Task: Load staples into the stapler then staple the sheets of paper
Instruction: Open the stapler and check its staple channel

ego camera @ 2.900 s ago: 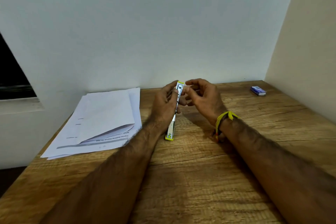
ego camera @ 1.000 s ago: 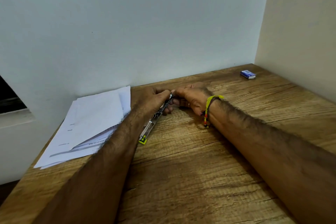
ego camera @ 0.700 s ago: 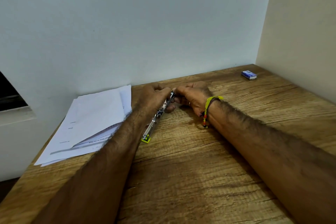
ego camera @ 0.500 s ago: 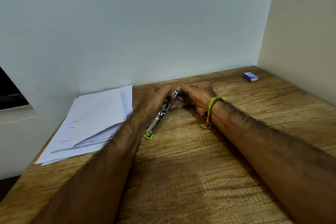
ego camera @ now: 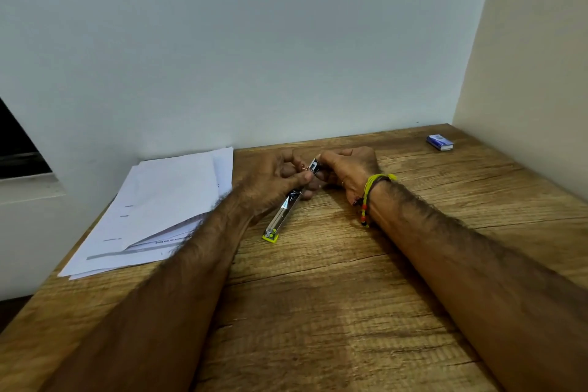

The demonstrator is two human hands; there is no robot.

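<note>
Two bare forearms are seen entering from the lower edge of the frame and converging at centre, over a wooden table (ego camera: 334, 312). The stapler (ego camera: 288, 204) is found at mid-frame, opened out, its long axis running diagonally from a yellow-green end at lower left, resting on the wood, up to a metal end at upper right, held between both hands. The left hand (ego camera: 270, 181) is curled around the middle of the stapler from the left side of the frame, fingers closed over it. The right hand (ego camera: 346, 169), with a yellow cord bracelet (ego camera: 370, 188) on the wrist, is pinched onto the upper metal tip from the right; whether a staple strip is held there cannot be told. The loading step is judged to be under way, with the staple channel's upper end lying directly between the two sets of fingertips, so any feed would be made along that diagonal. The sheets of paper (ego camera: 159, 207) are lying loosely stacked at left of centre, just beside the left forearm, unstapled. Further back at upper right, well apart from the hands, a small blue box (ego camera: 440, 141) is seen, presumably staples. Plain walls stand behind.
</note>
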